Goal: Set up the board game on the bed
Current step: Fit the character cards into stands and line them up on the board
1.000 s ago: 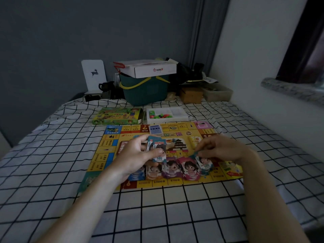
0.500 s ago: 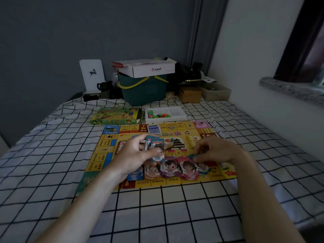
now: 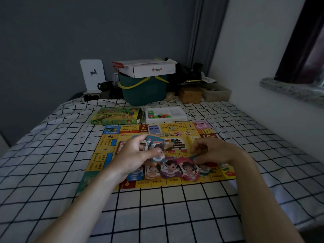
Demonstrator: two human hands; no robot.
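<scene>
Dim room; checked bedsheet point(image 3: 52, 163), perhaps wrinkled.

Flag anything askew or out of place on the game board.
Nothing stands out. The board lies flat and the row of character cards sits orderly along its near edge.
</scene>
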